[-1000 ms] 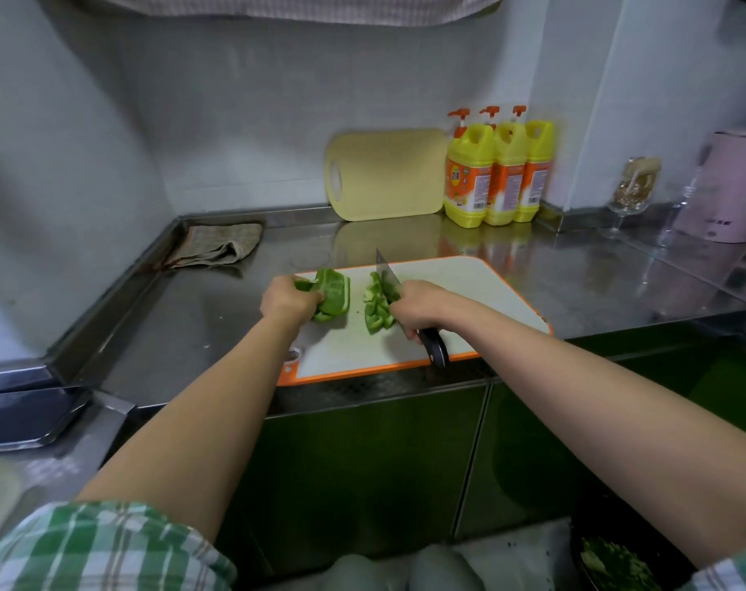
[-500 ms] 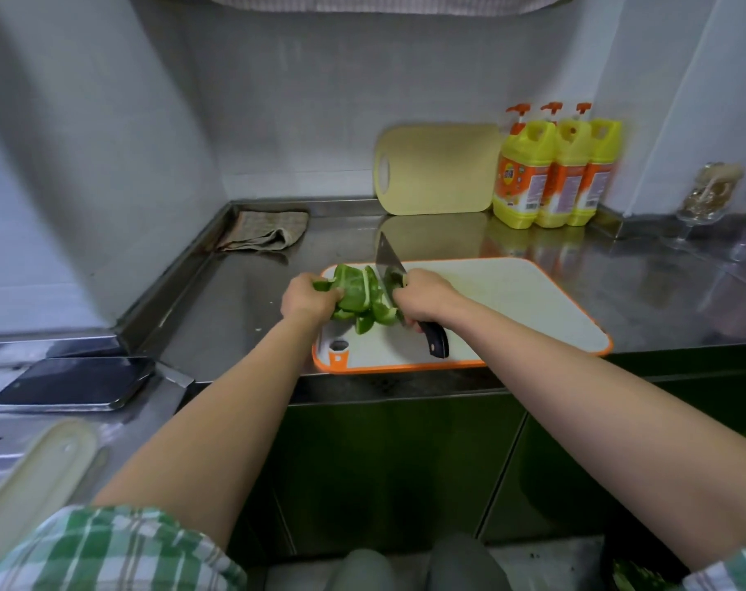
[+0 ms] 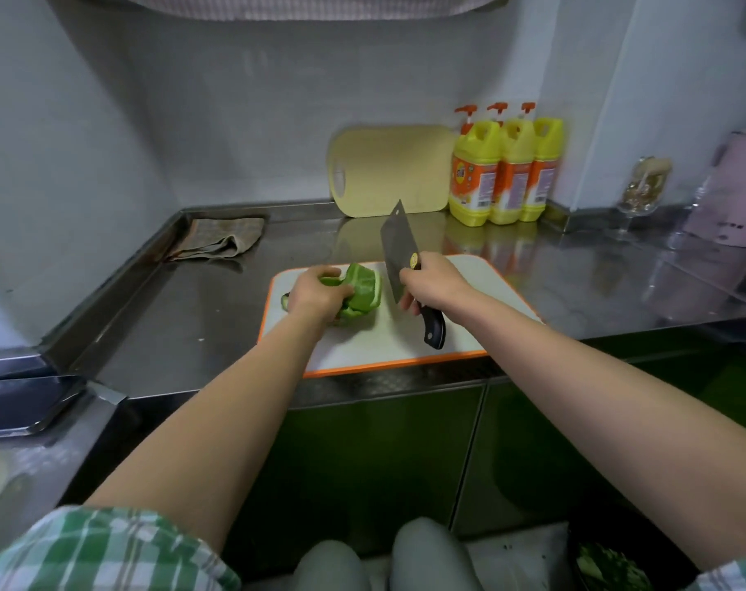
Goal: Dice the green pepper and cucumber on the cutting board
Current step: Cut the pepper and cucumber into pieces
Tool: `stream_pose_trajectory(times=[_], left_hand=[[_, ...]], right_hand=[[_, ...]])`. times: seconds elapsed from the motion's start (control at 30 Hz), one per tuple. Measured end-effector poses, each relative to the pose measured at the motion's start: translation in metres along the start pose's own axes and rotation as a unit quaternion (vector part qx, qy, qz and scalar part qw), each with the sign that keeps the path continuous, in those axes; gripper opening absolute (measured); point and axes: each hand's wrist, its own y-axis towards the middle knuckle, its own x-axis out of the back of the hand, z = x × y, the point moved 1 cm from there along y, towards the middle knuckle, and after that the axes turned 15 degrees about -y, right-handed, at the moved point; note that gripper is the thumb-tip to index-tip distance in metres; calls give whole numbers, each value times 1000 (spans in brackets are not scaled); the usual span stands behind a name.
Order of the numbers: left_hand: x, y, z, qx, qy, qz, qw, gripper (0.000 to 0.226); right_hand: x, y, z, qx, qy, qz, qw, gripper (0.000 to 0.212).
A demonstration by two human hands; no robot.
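Note:
A white cutting board (image 3: 405,339) with an orange rim lies on the steel counter. On its left part, my left hand (image 3: 318,292) grips a bunch of green pepper pieces (image 3: 362,290) gathered together. My right hand (image 3: 433,283) holds a cleaver (image 3: 399,245) by its black handle, blade raised and tilted up just right of the pepper. No cucumber is visible.
A folded cloth (image 3: 218,245) lies at the counter's back left. A yellow board (image 3: 390,170) leans on the wall beside three yellow detergent bottles (image 3: 507,168). A glass (image 3: 644,189) and a pink appliance (image 3: 733,189) stand at the right. A dark tray (image 3: 21,405) sits at the left.
The separate pepper pieces were pushed together into one bunch under my left hand. The cleaver lifted off the board and now stands raised to the right of the pepper.

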Motion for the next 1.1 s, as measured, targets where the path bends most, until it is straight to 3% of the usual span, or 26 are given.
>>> stream_pose_trajectory(times=[0.1, 0.2, 0.3, 0.4, 0.5, 0.6, 0.87, 0.93, 1.0, 1.1], left_hand=[[-27, 2, 6, 22, -3, 24, 999, 19], [-47, 5, 8, 41, -44, 55, 997, 28], [-60, 0, 2, 36, -66, 67, 995, 16], [-58, 9, 4, 10, -50, 34, 998, 20], [-47, 22, 5, -41, 121, 0, 992, 21], [-40, 30, 5, -95, 275, -10, 957, 20], [-28, 34, 4, -215, 455, -34, 864, 26], [-27, 33, 2, -246, 422, -34, 872, 28], [-32, 27, -1, -253, 346, -15, 903, 29], [-47, 13, -9, -193, 316, 29, 928, 44]], right_hand=[[-2, 7, -21, -16, 29, -21, 999, 18], [0, 17, -34, -27, -2, -68, 997, 43], [2, 21, -41, -39, -6, -77, 996, 35], [1, 26, -53, -43, 3, -89, 995, 30], [1, 30, -65, -54, 4, -77, 996, 26], [0, 34, -74, -43, -8, -66, 997, 26], [-8, 40, -69, -5, -61, -54, 997, 24], [-10, 39, -67, -1, -70, -50, 996, 25], [-11, 40, -65, -1, -70, -54, 996, 28], [-11, 39, -63, 5, -60, -59, 996, 29]])
